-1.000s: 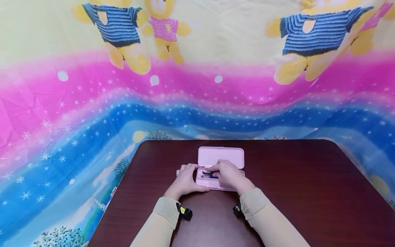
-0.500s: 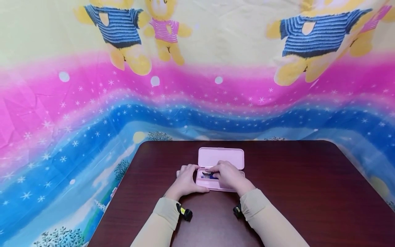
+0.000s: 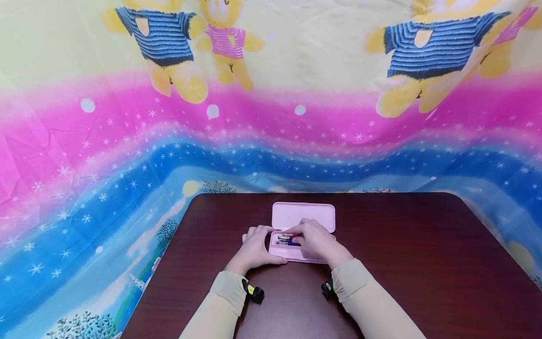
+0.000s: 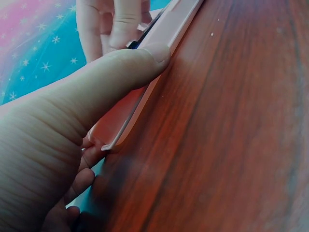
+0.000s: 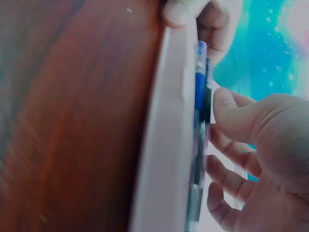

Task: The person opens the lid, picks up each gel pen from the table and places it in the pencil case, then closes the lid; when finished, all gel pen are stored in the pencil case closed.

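A pink pencil case lies on the table with its lid folded back. My left hand grips its left end; in the left wrist view the thumb lies over the front edge and other fingers reach round the end. My right hand reaches into the rear compartment, its curled fingers at a pen with a reddish tint. Pens lie there, among them a blue pen and a black pen beside the right thumb. The right hand covers the compartment's right part in the head view.
The open lid lies flat behind the case. A dark brown table spreads around it. Behind the table hangs a printed cloth with bears and snowflakes. A small black wrist camera sits at the left cuff.
My right hand has shifted slightly up, and a reddish pen now shows at its fingertips where a black one showed. The left hand and the case have stayed put.
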`<state>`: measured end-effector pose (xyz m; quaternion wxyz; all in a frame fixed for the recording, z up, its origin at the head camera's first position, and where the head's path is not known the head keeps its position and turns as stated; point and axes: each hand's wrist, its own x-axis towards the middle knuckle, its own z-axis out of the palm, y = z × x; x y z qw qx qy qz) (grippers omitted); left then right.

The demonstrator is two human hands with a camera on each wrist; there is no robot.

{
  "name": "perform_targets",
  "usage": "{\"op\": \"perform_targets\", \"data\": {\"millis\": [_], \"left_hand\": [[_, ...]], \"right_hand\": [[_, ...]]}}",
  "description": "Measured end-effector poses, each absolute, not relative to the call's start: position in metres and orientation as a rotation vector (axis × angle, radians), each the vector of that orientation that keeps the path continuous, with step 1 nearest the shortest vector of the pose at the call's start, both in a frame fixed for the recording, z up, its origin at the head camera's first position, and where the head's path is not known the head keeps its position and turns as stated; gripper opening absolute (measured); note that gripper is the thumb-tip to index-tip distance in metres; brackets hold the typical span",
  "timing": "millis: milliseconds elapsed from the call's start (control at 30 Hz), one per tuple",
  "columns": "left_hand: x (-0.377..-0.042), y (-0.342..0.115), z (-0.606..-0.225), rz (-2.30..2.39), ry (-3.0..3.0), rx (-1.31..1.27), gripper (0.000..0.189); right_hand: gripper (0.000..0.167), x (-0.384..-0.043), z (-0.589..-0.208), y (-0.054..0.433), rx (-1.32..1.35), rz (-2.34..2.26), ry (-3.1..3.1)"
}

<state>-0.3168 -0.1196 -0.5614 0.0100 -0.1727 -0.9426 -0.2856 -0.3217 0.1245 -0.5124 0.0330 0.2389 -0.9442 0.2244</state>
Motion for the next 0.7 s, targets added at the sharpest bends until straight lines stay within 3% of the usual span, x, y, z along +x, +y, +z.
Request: {"op": "perform_targets", "data": {"millis": [233,400,533,700], "left_hand": [[-0.317,-0.119,-0.561,-0.888,-2.927,-0.547,0.104],[-0.317,-0.120,-0.561,-0.901,-2.935,-0.526,0.105],[-0.317,-0.120,-0.561,-0.914,-2.934,-0.519,0.106],[-0.316,-0.119,-0.561,-0.909,-2.934,-0.531,0.105]], "right_hand": [[0.033,-0.332,-0.498,0.146,0.458,0.777,-2.676],[0.058,-0.344,-0.493,0.167,0.037,0.893,-2.668],[0.082,-0.353,-0.497,0.178,-0.107,1.059,-2.813],[0.083,-0.355,-0.504,0.182,-0.123,1.212,-2.816]]}}
